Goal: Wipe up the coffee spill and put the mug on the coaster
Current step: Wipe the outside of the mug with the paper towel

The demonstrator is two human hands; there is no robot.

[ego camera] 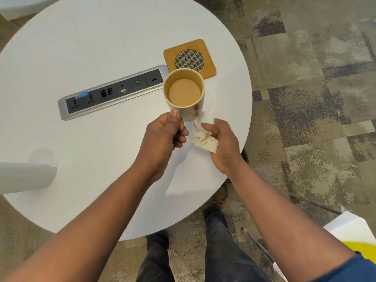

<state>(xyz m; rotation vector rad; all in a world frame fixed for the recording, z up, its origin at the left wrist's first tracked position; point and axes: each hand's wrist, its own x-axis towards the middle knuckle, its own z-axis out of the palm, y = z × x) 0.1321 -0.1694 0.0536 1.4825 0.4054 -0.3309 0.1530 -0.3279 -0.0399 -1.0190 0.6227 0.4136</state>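
Note:
My left hand (162, 135) grips a cream mug (184, 92) by its lower side and holds it lifted above the round white table (91, 47). The mug holds light brown coffee and tilts slightly toward me. In my right hand (221, 141) is a crumpled, coffee-stained napkin (203, 137), whose upper end touches the mug's lower right side. A square wooden coaster (190, 58) with a round woven centre lies flat on the table just beyond the mug. I see no spill on the bare tabletop.
A grey power and data strip (114, 92) is set into the table left of the mug. A white cylinder (26, 177) juts in at the left edge. The table's right edge is close to my right hand. Patterned carpet, my legs and a white-and-yellow chair (350, 235) lie below.

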